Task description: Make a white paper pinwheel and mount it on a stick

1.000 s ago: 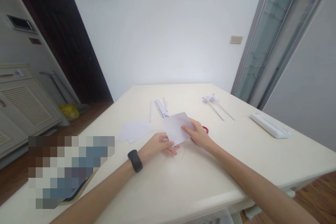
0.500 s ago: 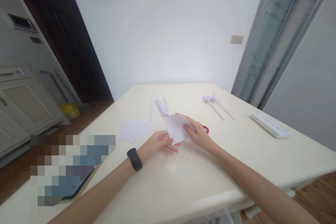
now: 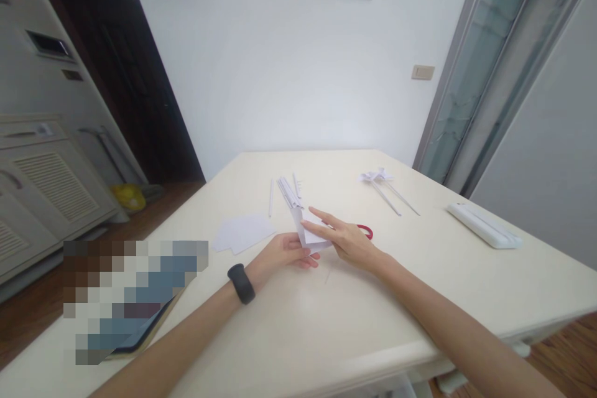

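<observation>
Counter (image 3: 326, 329), left to right.

- Far left, 8 o'clock of the hands: dark flat thing (image 3: 140, 341) at the counter's left edge, mostly blurred.
- Stack (image 3: 242, 233) of white sheets, flat, at 9 o'clock, near the left hand but apart from it.
- Left hand (image 3: 285, 255), dark band (image 3: 241, 283) on the wrist. Grip pressed together, pinching the near corner of the sheet (image 3: 311, 234).
- Sheet: mid-counter, between both hands, near edge down on the counter, one flap tilted up. Looks part-folded, the crease not yet pressed flat.
- Sticks (image 3: 286, 191): loose white bundle at 12 o'clock, just beyond the sheet.
- Right hand (image 3: 351, 242): grip spread, fingers (image 3: 321, 219) laid long over the sheet's upper face, holding nothing.
- Scissors (image 3: 366, 231): red handle showing at 3 o'clock, mostly hidden behind the right hand.
- Pinwheels (image 3: 377, 175): two made-up ones on sticks at 1 o'clock, well apart.
- Box (image 3: 482, 225): long, white, far out at 3 o'clock.

Progress, my reading: two pieces done; this sheet mid-fold; stack and sticks untouched.

Room: broad bare counter from 5 to 7 o'clock down to the near edge, and a clear lane between scissors and box. Tight at 12 o'clock by the sticks. Left edge is close behind the stack; right edge lies past the box.
</observation>
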{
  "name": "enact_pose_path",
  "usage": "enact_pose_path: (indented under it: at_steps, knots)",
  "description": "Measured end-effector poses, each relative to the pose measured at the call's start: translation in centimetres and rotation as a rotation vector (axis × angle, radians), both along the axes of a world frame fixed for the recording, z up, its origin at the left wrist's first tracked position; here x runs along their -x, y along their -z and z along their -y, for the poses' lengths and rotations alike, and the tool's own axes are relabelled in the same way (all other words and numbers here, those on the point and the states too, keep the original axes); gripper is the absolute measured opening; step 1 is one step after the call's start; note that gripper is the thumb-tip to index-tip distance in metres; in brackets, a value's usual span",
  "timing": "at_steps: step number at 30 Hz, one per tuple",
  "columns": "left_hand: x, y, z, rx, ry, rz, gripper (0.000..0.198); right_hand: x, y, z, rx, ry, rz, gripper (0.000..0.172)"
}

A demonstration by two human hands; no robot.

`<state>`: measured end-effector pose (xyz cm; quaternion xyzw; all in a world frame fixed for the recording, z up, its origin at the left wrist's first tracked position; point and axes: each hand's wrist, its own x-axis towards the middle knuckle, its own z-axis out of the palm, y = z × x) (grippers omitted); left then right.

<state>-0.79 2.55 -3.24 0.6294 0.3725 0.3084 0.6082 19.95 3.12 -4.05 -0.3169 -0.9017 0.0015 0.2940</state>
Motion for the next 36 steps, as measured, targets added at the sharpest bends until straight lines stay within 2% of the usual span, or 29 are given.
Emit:
enact_pose_path:
  at_steps: [5,13,23,30,35,36]
  knots:
    - [0.1,-0.1,0.0,0.003,-0.009,-0.013,0.033,0.1,0.2,-0.3,-0.034,0.005,0.167,0.077]
    - [0.4,-0.7,0.1,0.007,-0.017,0.011,0.033,0.1,-0.1,-0.2,-0.05,0.062,0.221,0.077]
    - [0.4,-1.0,0.5,0.046,-0.006,0.058,0.01,0.0,0.3,-0.5,-0.054,0.082,0.269,0.081]
    - [0.3,-1.3,0.6,0.047,-0.031,0.049,0.023,0.3,-0.1,-0.1,-0.045,0.064,0.265,0.081]
    - [0.4,-0.6,0.1,0.024,-0.055,0.018,0.025,0.6,-0.5,0.6,0.002,0.037,0.246,0.079]
    - [0.4,-0.5,0.0,0.018,-0.062,0.009,0.024,0.6,-0.6,0.8,0.055,0.019,0.21,0.078]
